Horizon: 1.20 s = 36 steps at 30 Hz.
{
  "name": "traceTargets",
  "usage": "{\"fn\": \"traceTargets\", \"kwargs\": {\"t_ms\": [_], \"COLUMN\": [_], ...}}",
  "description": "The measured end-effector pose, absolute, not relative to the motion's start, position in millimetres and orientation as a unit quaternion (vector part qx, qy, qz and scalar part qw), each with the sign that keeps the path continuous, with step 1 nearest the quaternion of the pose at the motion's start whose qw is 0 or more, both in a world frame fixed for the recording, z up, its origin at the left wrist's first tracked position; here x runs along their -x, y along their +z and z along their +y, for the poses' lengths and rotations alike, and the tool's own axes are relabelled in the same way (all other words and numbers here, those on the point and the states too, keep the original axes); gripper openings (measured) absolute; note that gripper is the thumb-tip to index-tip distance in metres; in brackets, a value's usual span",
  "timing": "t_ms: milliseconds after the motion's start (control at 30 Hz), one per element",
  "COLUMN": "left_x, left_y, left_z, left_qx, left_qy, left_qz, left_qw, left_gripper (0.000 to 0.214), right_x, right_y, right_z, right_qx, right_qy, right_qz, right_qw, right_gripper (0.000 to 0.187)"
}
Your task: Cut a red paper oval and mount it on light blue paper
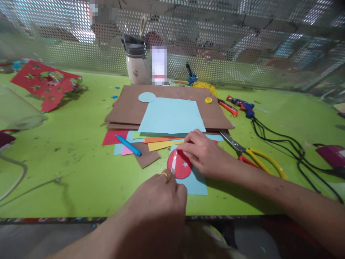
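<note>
A red paper circle [180,172] with a small light blue star [184,164] lies on a light blue paper sheet [195,183] near the table's front. Across the circle, left of the star, runs a shiny white ribbon-like strip [174,162]. My left hand [161,194], with a ring on one finger, is closed at the strip's near end. At its far end the fingertips of my right hand [201,153] are pinched together over the circle's upper edge. Both hands' fingertips partly cover the strip's ends.
Brown cardboard sheets [121,104] bear a larger light blue sheet [172,115]. Coloured paper pieces and a blue marker [128,145] lie in front. Yellow-handled scissors [265,162], a cutter [228,107] and a glue gun [244,106] with a cord are right. A white jar [137,66] stands behind.
</note>
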<state>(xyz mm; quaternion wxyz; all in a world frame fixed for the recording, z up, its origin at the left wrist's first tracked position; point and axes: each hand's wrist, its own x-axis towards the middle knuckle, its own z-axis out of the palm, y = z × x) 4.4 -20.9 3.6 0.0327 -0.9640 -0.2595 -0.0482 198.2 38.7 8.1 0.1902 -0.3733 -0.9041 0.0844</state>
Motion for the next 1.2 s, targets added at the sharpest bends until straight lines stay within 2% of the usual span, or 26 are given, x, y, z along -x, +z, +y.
{"fn": "traceTargets", "kwargs": {"t_ms": [167, 333, 500, 667, 800, 967, 1200], "left_x": [-3.9, -3.6, -4.3, -6.7, -4.7, -2.7, -4.2], "left_y": [3.8, 2.9, 3.6, 16.2, 17.6, 14.7, 21.7], "left_z": [-20.7, -20.9, -20.7, -18.9, -21.2, -25.0, -27.4], "left_qx": [0.963, 0.965, 0.966, 0.966, 0.966, 0.965, 0.958], "left_qy": [-0.052, -0.054, -0.055, -0.023, -0.041, -0.036, -0.026], "left_qz": [-0.261, -0.255, -0.249, -0.255, -0.255, -0.258, -0.287], "left_qw": [0.035, 0.040, 0.038, 0.025, 0.010, 0.013, -0.007], "left_gripper": [0.022, 0.023, 0.021, 0.019, 0.021, 0.017, 0.016], "right_x": [-197.2, -200.5, -200.9, -202.8, -198.8, -199.6, -198.6], "right_y": [6.3, 6.2, 6.2, 7.4, 11.1, 20.2, 20.1], "right_z": [37.5, 40.8, 40.6, 39.6, 31.8, 20.4, 18.6], "right_qx": [0.373, 0.372, 0.397, 0.411, 0.388, 0.387, 0.334], "right_qy": [0.098, 0.139, 0.110, 0.115, 0.126, 0.155, 0.132], "right_qz": [-0.905, -0.890, -0.894, -0.879, -0.892, -0.885, -0.914], "right_qw": [0.180, 0.223, 0.175, 0.214, 0.193, 0.208, 0.190], "right_gripper": [0.029, 0.031, 0.032, 0.035, 0.030, 0.020, 0.022]}}
